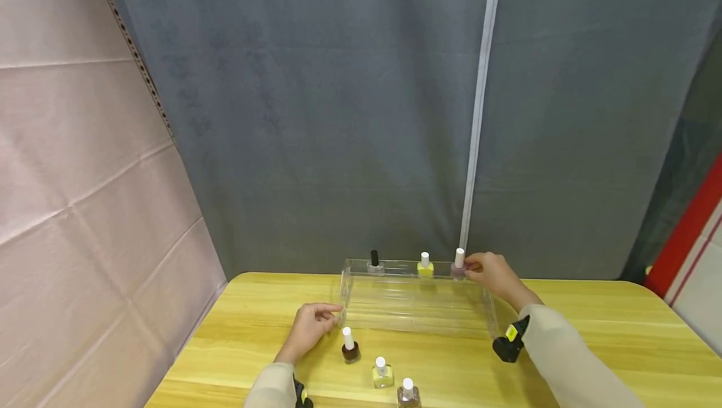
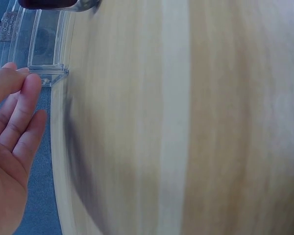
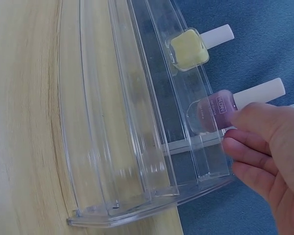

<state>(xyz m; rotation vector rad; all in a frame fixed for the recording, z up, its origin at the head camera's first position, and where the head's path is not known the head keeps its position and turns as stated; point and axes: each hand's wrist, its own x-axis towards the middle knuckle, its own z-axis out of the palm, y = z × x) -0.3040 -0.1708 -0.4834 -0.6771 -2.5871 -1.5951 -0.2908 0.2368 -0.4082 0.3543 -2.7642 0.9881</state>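
Observation:
A clear tiered display rack (image 1: pixel 414 321) stands on the table. At the right end of its top tier, my right hand (image 1: pixel 496 276) pinches a purple nail polish bottle (image 3: pixel 218 110) with a white cap between thumb and fingers. To its left on that tier are a yellow nail polish bottle (image 3: pixel 190 50) and a clear one with a black cap (image 1: pixel 375 264). My left hand (image 1: pixel 311 328) has its fingertips right at the rack's left end, fingers loosely extended. Close by that hand stands a dark red nail polish bottle (image 1: pixel 350 351) with a white cap.
In front of the rack, a pale yellow nail polish bottle (image 1: pixel 382 375) and a brownish one (image 1: pixel 408 395) stand on the wooden table (image 1: pixel 225 345). A grey curtain (image 1: pixel 338 113) hangs behind the table's far edge. Pink cloth (image 1: pixel 73 176) covers the left side.

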